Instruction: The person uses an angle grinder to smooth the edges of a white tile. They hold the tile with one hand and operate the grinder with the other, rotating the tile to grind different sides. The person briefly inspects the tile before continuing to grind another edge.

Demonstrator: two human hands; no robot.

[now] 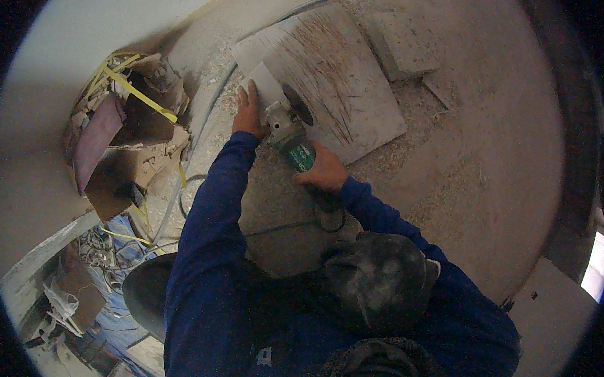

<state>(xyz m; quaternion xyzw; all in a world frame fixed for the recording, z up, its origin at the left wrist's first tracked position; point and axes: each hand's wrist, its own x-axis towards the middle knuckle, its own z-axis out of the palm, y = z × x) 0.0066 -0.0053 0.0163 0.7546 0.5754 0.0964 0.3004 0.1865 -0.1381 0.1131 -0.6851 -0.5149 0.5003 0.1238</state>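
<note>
My right hand (pixel 327 170) is closed around the green body of an angle grinder (pixel 300 157). The grinder's thin dark disc (pixel 298 105) stands on edge over a pale board (pixel 373 111) scored with many brownish cuts. My left hand (pixel 247 113) has its fingers stretched out along the left edge of a small white flat piece (pixel 268 85), which lies on the board's left part. The thumb side of that hand is close to the grinder's metal head. Whether the disc touches the white piece cannot be made out.
A torn cardboard box (pixel 135 148) with yellow strapping and scraps stands by the left wall. A grey block (pixel 403 42) lies beyond the board. A cable (pixel 211 105) runs along the left. Chips and dust cover the floor. Tools and wires lie on a blue sheet (pixel 118 301).
</note>
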